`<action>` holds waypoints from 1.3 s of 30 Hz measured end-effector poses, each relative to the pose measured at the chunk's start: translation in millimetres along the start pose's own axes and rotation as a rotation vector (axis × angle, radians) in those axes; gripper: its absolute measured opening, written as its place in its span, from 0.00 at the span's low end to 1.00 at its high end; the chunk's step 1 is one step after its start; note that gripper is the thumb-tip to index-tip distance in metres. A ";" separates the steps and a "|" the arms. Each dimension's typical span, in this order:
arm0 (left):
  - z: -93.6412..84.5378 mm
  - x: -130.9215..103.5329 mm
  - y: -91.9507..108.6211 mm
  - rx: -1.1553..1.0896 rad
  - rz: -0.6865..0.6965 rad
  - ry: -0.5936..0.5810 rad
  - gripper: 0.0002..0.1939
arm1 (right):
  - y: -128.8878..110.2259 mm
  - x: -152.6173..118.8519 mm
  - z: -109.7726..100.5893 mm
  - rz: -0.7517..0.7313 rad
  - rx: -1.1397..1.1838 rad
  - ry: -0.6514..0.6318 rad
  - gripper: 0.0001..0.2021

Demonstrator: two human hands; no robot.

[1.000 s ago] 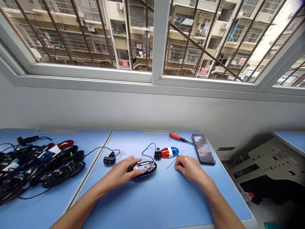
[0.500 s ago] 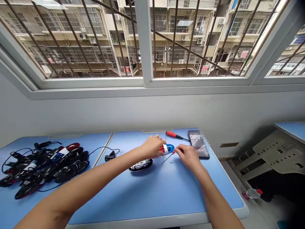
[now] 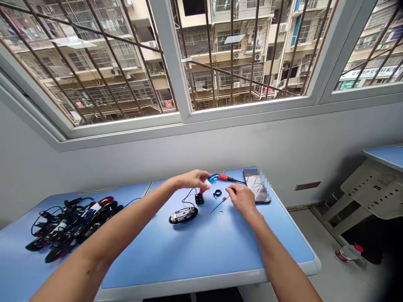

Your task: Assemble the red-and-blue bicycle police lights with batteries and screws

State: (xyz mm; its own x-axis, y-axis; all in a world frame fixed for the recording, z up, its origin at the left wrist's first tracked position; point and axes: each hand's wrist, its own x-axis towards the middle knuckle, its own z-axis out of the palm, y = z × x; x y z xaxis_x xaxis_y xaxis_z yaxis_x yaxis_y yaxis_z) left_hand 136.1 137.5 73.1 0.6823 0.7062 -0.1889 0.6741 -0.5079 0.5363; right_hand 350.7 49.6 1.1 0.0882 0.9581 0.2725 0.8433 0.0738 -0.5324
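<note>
My left hand [image 3: 195, 179] is closed on a curved red, white and blue plastic shell [image 3: 213, 179], raised over the back of the table. In my right hand [image 3: 242, 199], the fingertips pinch a thin screwdriver [image 3: 217, 204] with a red collar, its metal shaft slanting down and left. A small screw [image 3: 221, 211] lies near its tip. Left of it rests an opened oval device [image 3: 183, 215] with a black rim and bare inside parts. A cable joins this device to a small black block [image 3: 199, 199]. Between the hands sits a black ring clamp [image 3: 217, 193].
A second screwdriver [image 3: 227, 178] with a red handle lies at the back, beside a phone [image 3: 256, 186]. Many black and red cabled devices [image 3: 72, 224] are piled at the left of the blue table [image 3: 189, 256]. A bottle [image 3: 348, 253] lies on the floor at right.
My left hand has lifted the shell away to the back left, uncovering the ring clamp and the black block. The right hand still holds its screwdriver. The head view has tilted.
</note>
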 end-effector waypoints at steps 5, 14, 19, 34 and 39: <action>-24.8 -68.1 -13.6 -0.489 0.122 0.059 0.28 | -0.1 -1.1 4.4 -0.042 -0.029 -0.035 0.11; 13.0 -152.0 -48.9 -0.494 -0.039 0.207 0.26 | -7.1 -1.7 24.1 -0.193 -0.104 -0.141 0.11; 44.5 -141.4 -43.2 -0.082 -0.021 0.307 0.24 | -11.0 -3.7 32.5 -0.241 -0.144 -0.206 0.11; 84.6 -125.2 -63.2 -0.268 0.057 0.327 0.28 | -31.1 -21.6 52.3 -0.427 0.031 -0.224 0.12; 94.0 -119.8 -70.4 -0.366 0.082 0.303 0.32 | -45.6 -27.7 62.2 -0.474 0.240 -0.266 0.15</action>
State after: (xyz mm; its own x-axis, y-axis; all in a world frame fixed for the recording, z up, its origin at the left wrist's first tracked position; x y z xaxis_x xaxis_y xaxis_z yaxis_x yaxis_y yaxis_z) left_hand 33.5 42.3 -19.3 0.5789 0.8109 0.0854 0.4408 -0.3993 0.8039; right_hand 276.8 36.9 -32.0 -0.4306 0.8395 0.3314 0.6120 0.5414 -0.5764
